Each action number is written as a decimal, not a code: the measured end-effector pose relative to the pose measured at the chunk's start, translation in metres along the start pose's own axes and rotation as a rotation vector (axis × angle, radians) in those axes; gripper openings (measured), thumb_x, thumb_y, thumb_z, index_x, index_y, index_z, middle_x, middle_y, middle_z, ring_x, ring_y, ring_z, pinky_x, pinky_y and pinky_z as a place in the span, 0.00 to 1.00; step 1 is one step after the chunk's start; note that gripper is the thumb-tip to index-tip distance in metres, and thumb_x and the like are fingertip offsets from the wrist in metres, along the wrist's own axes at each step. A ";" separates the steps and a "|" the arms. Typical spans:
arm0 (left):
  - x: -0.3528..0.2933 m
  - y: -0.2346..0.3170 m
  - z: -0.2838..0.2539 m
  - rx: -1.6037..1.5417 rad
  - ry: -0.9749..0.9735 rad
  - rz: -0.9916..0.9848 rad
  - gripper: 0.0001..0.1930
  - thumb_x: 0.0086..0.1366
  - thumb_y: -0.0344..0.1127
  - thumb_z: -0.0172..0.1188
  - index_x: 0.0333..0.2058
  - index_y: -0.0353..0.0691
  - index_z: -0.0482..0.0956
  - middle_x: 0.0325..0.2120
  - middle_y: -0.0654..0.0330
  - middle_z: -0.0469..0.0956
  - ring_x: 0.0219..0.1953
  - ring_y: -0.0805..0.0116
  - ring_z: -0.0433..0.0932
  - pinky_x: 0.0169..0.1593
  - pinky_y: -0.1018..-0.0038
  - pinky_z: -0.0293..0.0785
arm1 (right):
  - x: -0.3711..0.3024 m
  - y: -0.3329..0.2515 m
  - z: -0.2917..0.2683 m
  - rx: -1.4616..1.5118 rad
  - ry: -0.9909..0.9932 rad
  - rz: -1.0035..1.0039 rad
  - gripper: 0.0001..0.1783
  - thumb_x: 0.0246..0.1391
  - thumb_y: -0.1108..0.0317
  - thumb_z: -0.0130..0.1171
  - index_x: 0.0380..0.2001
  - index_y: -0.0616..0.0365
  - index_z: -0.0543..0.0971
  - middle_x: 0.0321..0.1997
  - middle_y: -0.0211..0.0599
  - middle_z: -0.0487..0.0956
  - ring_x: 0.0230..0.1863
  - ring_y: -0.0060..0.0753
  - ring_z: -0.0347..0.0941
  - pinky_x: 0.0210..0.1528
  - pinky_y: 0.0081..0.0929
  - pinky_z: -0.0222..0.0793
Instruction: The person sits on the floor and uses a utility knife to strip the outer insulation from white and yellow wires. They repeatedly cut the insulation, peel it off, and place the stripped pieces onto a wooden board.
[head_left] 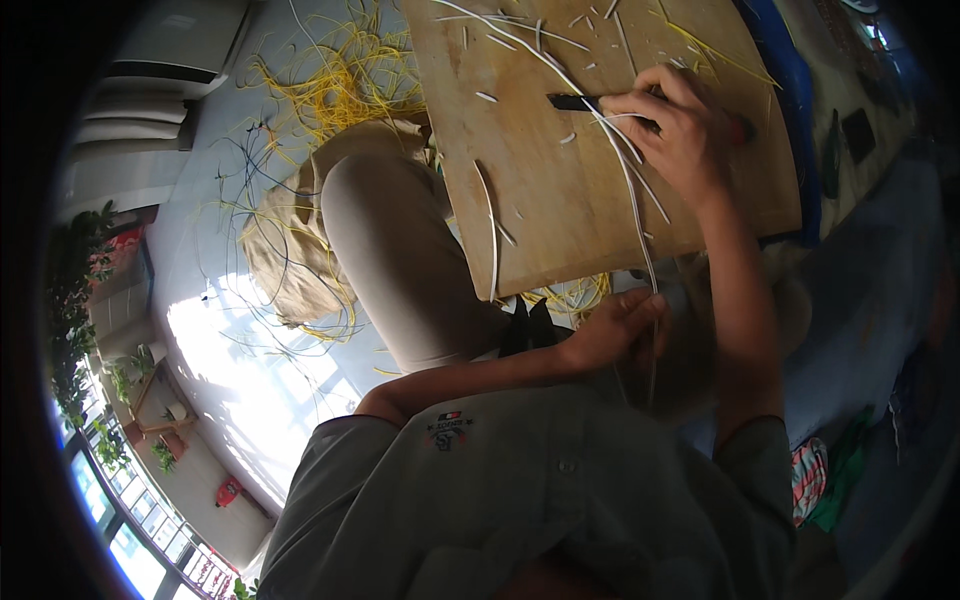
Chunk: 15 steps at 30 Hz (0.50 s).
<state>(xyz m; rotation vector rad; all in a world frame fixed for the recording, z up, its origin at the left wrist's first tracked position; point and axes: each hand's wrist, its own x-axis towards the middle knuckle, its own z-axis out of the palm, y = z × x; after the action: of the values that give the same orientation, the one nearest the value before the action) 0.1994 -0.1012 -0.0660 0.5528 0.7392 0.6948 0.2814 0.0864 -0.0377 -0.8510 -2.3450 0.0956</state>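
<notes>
My right hand (680, 130) is closed round a knife (572, 102) above the wooden board (540, 200). Its dark blade points left, and most of the handle is hidden in my fingers. A long white cable (540, 50) comes from the board's far edge, passes by the blade and my right fingers, and runs down over the near edge. My left hand (605, 332) grips this cable just off the near edge, with fingers pinched together. Short white offcuts of sheathing (486, 97) lie scattered on the board, and a longer split piece (491, 230) rests at its left.
Tangled yellow wires (345, 80) lie on the floor at the far left, beside a beige sack (290, 250) with dark and yellow wires over it. My leg (390, 250) is left of the board. Blue material (785, 90) edges the board's right side. Potted plants (165, 450) stand farther left.
</notes>
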 end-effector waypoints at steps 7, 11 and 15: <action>0.000 0.007 -0.004 -0.144 0.016 0.013 0.17 0.68 0.47 0.39 0.29 0.41 0.68 0.18 0.62 0.72 0.16 0.74 0.71 0.23 0.79 0.67 | -0.026 -0.017 -0.030 0.081 -0.086 0.156 0.13 0.33 0.72 0.64 0.28 0.44 0.80 0.29 0.28 0.69 0.32 0.32 0.67 0.33 0.30 0.64; -0.003 0.004 0.002 -0.153 0.001 -0.021 0.16 0.68 0.46 0.39 0.29 0.41 0.68 0.19 0.61 0.73 0.17 0.73 0.71 0.24 0.79 0.68 | -0.060 -0.050 -0.050 0.003 -0.178 0.123 0.11 0.34 0.68 0.64 0.28 0.43 0.80 0.29 0.27 0.69 0.32 0.34 0.66 0.34 0.31 0.63; -0.016 -0.007 0.010 0.034 -0.120 -0.059 0.15 0.67 0.45 0.41 0.31 0.39 0.69 0.20 0.62 0.73 0.19 0.74 0.72 0.25 0.79 0.68 | -0.079 -0.060 -0.060 -0.020 -0.178 0.101 0.11 0.36 0.67 0.64 0.28 0.43 0.80 0.30 0.27 0.69 0.33 0.34 0.67 0.34 0.32 0.63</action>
<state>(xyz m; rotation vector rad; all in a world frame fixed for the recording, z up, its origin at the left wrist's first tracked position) 0.2015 -0.1194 -0.0579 0.5966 0.6534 0.5900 0.3302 -0.0161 -0.0164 -1.0077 -2.4703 0.1981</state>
